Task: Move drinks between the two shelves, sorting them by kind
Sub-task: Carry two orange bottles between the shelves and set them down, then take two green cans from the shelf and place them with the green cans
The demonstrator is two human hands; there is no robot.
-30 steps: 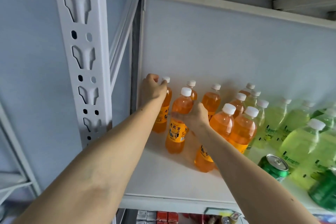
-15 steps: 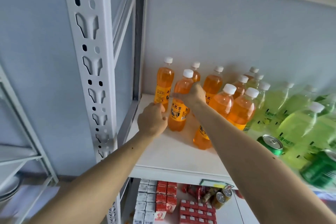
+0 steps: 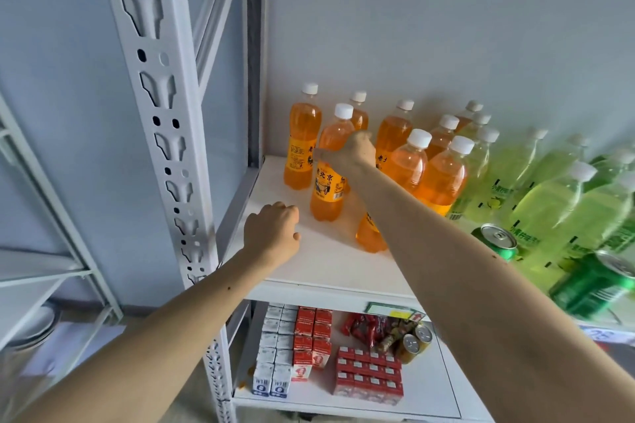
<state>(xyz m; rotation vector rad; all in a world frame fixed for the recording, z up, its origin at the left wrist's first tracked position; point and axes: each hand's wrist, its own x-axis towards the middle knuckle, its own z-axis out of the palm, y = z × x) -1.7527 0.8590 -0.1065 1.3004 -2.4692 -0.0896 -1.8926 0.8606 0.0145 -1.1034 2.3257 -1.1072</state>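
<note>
The upper shelf [image 3: 309,261] is carrying the drinks; the orange bottles [image 3: 395,134] are standing toward 11 o'clock of it and the green bottles [image 3: 536,203] toward 3 o'clock, with green cans [image 3: 496,241] at the front edge; this sorting is looking nearly done. The right hand [image 3: 350,151] is gripping the front orange bottle [image 3: 328,178] around its shoulder; the left hand [image 3: 273,233] is hovering at 7 o'clock of that bottle, its fingers loosely curled and holding nothing. I judge the step is placing this bottle into its group; next, it is needing a gentle push toward 1 o'clock, without knocking the neighbours.
</note>
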